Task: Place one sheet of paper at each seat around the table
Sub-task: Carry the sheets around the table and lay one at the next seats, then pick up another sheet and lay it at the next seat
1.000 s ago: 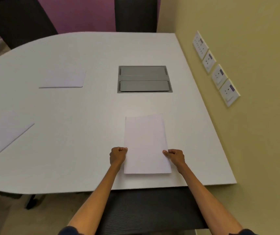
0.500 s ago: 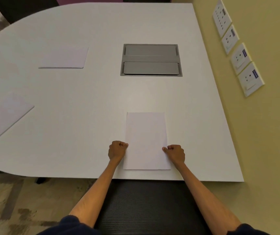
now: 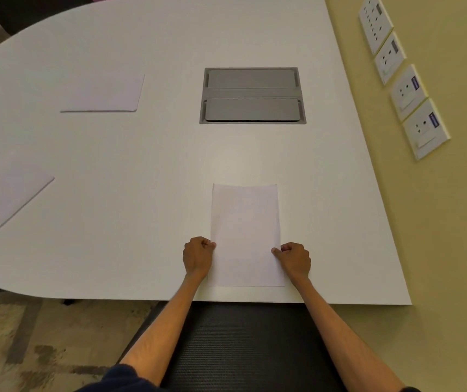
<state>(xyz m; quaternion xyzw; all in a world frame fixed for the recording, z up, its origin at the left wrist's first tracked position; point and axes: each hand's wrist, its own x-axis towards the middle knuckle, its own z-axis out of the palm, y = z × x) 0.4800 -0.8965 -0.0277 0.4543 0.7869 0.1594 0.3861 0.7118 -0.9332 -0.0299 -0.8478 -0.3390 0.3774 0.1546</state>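
A white sheet of paper [image 3: 245,233] lies flat on the white table [image 3: 130,210], close to the near edge in front of a black chair [image 3: 243,343]. My left hand [image 3: 198,257] is curled at the sheet's left edge, thumb pinching it. My right hand [image 3: 294,260] is curled the same way at the right edge. Two more sheets lie on the table: one [image 3: 103,93] at the far left of centre, another [image 3: 3,199] angled at the left edge.
A grey recessed cable box [image 3: 252,96] with two lids sits in the table beyond the near sheet. The yellow wall on the right carries several socket plates [image 3: 409,91]. Patterned carpet [image 3: 14,340] shows below the table's curved left edge.
The view has tilted down and moved closer to the table. The sheet has slid slightly towards the near edge with both hands still at its sides.
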